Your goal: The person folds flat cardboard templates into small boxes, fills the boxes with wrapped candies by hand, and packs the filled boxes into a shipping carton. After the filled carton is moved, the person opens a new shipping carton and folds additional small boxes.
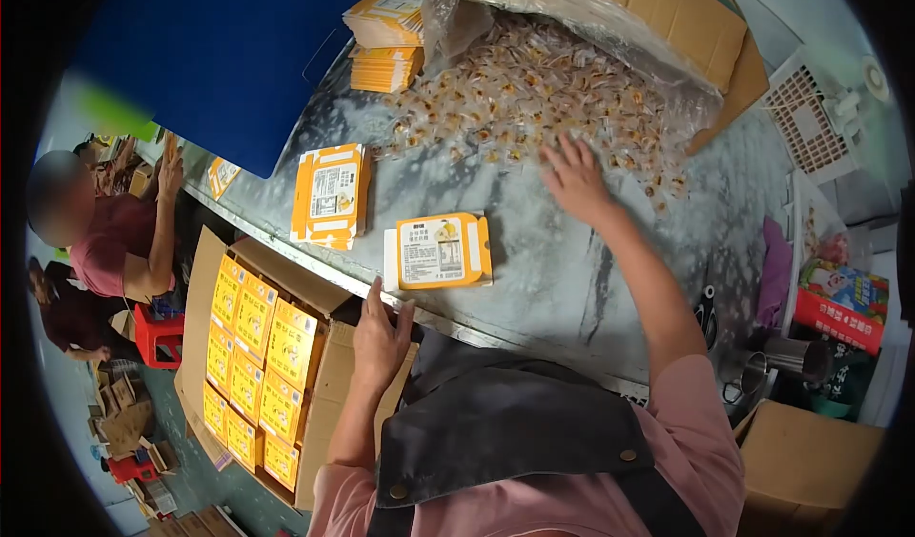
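Small wrapped packets (pixel 515 89) in a loose heap on the table (pixel 534 318), at the mouth of an open carton (pixel 658 13) — likely spread there for easy picking. At the near edge of the heap, right under the right hand (pixel 577 177); fingers spread apart, contact hard to tell. Just beyond the left hand (pixel 379 339), thumb and fingers apart: flat boxes (pixel 438 251), probably kept close on purpose — also stacked farther left.

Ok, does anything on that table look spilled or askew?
Yes. Small clear-wrapped pieces lie scattered on the grey metal table before the plastic-lined brown cardboard box, resembling a spill. On the left, the stack of flat yellow-and-white cartons has uneven edges.
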